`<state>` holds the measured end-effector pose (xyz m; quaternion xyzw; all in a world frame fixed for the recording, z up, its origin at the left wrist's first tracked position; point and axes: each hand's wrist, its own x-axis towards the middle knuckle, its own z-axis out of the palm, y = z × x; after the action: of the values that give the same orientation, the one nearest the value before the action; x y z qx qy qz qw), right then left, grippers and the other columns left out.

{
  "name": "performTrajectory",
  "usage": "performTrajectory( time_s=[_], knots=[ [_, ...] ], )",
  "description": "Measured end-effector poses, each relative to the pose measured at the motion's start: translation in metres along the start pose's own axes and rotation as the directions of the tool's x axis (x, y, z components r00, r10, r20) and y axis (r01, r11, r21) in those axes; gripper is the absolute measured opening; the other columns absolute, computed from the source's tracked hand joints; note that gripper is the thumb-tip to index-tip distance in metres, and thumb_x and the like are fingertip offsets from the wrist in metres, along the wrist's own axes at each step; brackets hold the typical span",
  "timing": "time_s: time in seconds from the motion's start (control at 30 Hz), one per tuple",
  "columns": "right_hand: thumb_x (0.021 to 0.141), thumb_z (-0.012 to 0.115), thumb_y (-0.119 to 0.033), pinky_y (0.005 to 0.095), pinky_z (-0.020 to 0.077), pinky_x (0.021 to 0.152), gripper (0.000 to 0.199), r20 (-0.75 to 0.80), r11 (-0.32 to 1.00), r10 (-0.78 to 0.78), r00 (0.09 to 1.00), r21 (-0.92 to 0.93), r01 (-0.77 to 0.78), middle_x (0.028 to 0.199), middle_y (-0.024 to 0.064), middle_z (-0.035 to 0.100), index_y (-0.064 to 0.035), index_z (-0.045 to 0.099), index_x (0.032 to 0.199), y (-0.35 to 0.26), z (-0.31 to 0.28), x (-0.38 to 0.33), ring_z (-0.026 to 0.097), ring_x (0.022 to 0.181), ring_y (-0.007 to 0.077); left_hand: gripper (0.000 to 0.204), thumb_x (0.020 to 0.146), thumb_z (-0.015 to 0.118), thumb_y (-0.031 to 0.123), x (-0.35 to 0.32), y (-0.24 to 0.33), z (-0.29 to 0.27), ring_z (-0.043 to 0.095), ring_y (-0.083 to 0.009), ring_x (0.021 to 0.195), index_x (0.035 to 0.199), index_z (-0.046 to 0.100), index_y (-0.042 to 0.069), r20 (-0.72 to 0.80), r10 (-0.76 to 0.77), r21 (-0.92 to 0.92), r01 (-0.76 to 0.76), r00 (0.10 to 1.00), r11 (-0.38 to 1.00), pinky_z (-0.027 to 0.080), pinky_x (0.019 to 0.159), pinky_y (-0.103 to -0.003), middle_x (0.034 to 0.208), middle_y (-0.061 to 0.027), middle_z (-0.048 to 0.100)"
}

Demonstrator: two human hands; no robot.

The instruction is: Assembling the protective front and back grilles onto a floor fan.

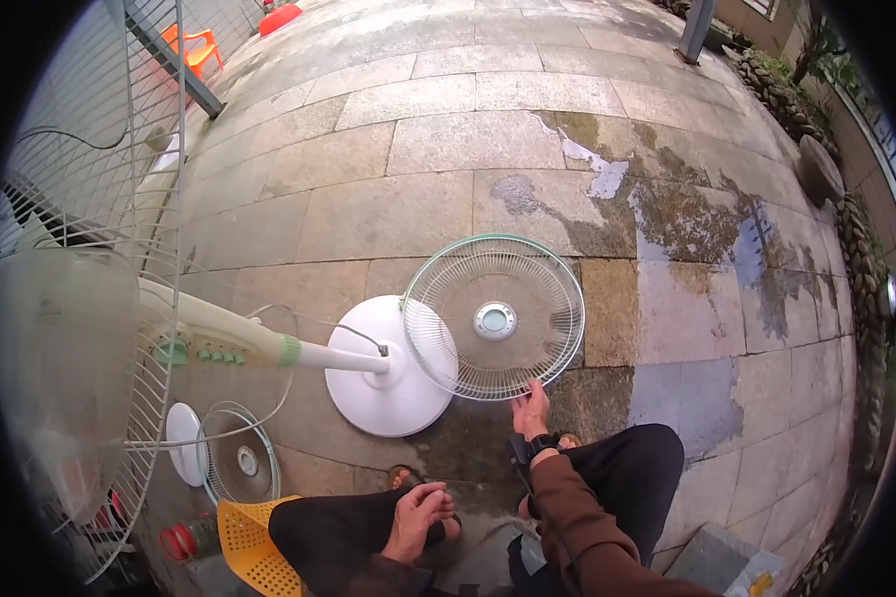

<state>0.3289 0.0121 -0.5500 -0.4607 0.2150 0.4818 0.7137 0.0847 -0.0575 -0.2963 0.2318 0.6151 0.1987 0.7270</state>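
Note:
My right hand (531, 408) grips the near rim of a round wire fan grille (438, 289), which has a pale green edge and a grey disc at its centre. The grille stands out over the wet paving and overlaps the white round base (368, 398) of a pedestal fan. Close to my left knee, my left hand (415, 519) has its fingers curled in, and I see nothing in them. From the base a white pole leads left to the fan's pale body (204, 323) with green buttons. The translucent fan blades (70, 348) show at the far left.
At lower left, a second grille (241, 460) leans near a white disc (183, 444) and a red-lidded jar (179, 542). A yellow perforated plastic seat (254, 547) is beside my left leg. A cable crosses the fan area. Metal posts and an orange chair (197, 50) stand farther off.

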Motion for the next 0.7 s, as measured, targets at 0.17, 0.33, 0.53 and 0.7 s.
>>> performTrajectory(
  time_s=[0.17,0.33,0.53,0.7],
  knots=[
    [0.090,0.065,-0.022,0.0375,0.0507,0.079,0.026,-0.056,0.998,-0.031,0.998,0.062,0.035,0.100,0.0049,0.061,-0.0076,0.057,0.110,-0.010,0.024,-0.011,0.063,0.094,0.0204,0.031,0.100,0.056,0.018,-0.009,-0.002,-0.004,0.067,-0.0203,0.089,0.122,0.056,-0.004,-0.001,0.039,0.010,-0.039,0.999,0.999,0.056,0.081,-0.031,0.099,-0.0114,0.065],
    [0.088,0.069,-0.028,0.0380,0.0514,0.081,0.033,0.020,0.986,-0.161,0.987,-0.043,0.162,0.102,0.0047,0.063,-0.0091,0.058,0.112,-0.026,0.030,-0.013,0.062,0.092,0.0211,0.033,0.099,0.058,0.018,-0.013,-0.010,-0.005,0.067,-0.0187,0.085,0.123,0.057,-0.006,0.013,0.057,-0.013,-0.057,0.998,0.998,0.057,0.078,-0.029,0.098,-0.0119,0.066],
    [0.083,0.068,-0.023,0.0336,0.0490,0.061,0.028,-0.038,0.897,-0.222,0.974,-0.399,0.189,0.091,0.0031,0.060,-0.0093,0.057,0.104,-0.053,0.074,-0.061,0.056,0.074,0.0155,0.032,0.099,0.057,0.018,-0.028,-0.013,-0.015,0.067,-0.0177,0.086,0.122,0.057,-0.005,0.009,0.114,0.011,-0.114,0.993,0.993,0.057,0.077,-0.029,0.098,-0.0106,0.066],
    [0.081,0.065,-0.016,0.0311,0.0477,0.049,0.022,0.036,0.878,-0.293,0.956,-0.386,0.283,0.082,0.0055,0.058,-0.0022,0.057,0.095,-0.072,0.091,-0.091,0.058,0.062,0.0175,0.034,0.097,0.059,0.017,-0.023,-0.038,-0.033,0.066,-0.0160,0.083,0.122,0.058,-0.006,0.033,0.172,-0.058,-0.170,0.985,0.984,0.057,0.074,-0.028,0.098,-0.0096,0.066]
  ],
)
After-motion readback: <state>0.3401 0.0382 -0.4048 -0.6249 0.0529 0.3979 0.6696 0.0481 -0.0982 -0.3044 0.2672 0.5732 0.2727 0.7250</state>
